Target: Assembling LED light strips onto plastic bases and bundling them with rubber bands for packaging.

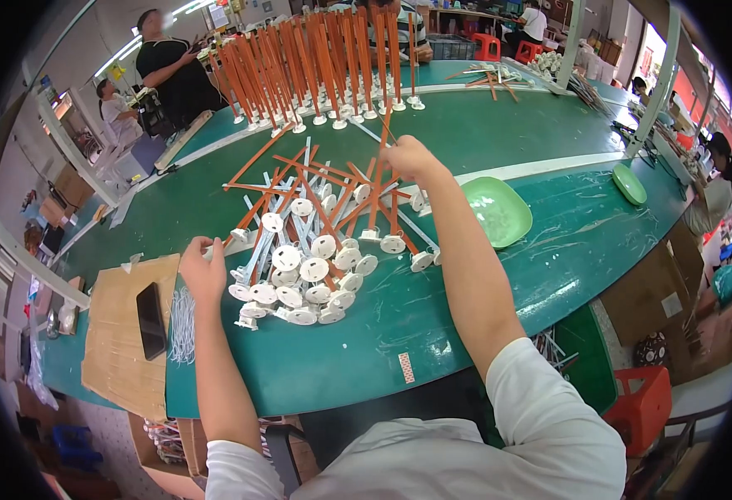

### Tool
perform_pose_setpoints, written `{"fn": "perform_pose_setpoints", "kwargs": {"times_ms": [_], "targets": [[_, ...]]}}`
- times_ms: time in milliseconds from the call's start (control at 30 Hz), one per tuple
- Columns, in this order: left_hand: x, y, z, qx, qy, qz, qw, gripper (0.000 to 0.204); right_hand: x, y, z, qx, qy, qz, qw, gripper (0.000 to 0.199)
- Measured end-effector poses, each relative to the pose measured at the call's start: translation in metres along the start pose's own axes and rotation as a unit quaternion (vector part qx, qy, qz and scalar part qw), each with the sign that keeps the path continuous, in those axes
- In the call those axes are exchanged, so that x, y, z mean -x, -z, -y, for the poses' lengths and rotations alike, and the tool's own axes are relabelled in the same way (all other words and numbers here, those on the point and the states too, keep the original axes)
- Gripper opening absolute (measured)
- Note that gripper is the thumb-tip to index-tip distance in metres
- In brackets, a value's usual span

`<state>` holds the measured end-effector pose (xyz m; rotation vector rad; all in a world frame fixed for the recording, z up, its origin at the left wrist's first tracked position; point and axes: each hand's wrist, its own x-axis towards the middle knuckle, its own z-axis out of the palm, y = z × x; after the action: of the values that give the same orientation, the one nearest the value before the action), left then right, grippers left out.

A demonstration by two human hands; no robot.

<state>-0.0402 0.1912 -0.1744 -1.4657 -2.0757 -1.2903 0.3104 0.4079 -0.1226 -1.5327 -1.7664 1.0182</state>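
Cardboard (124,333) lies flat at your far left on the green worktop (433,308), matte brown, with a dark glossy phone (151,320) on it and a loose bundle of thin white ties (183,325) just beside its right edge.

Your left hand (203,268) sits next to that, its grip curled together at the left fringe of the pile of white disc-footed stems (299,279). Whether it pinches one of them you cannot tell.

The pile spreads rightward: smooth round plastic discs face you, and slim orange sticks (333,196) cross over one another behind them at all angles.

Your right hand (412,158) is past the pile, its grip clamped on the top of one orange stick (376,196). That stick stands nearly upright, its long axis running down towards you, its white foot (371,236) touching the worktop among the others.

Further right, a pale green plastic dish (497,210) rests shallow and glossy.
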Motion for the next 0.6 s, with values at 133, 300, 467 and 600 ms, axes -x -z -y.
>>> {"fn": "perform_pose_setpoints", "kwargs": {"times_ms": [133,300,467,600], "targets": [[0.003,0.0,-0.001,0.001,-0.002,0.007,1.0,0.021,0.006,-0.006,-0.001,-0.118,0.027,0.064,0.991,0.019],[0.003,0.0,0.0,-0.012,0.002,0.018,1.0,0.021,0.019,-0.001,0.023,-0.264,0.097,0.081,0.956,0.016],[0.003,0.002,0.001,-0.029,0.01,0.018,0.999,0.022,0.055,0.019,0.072,-0.397,0.156,-0.081,0.901,0.031],[0.003,-0.005,-0.001,-0.034,-0.02,-0.01,0.999,0.023,0.03,0.031,0.056,-0.311,0.331,-0.314,0.833,0.036]]}}
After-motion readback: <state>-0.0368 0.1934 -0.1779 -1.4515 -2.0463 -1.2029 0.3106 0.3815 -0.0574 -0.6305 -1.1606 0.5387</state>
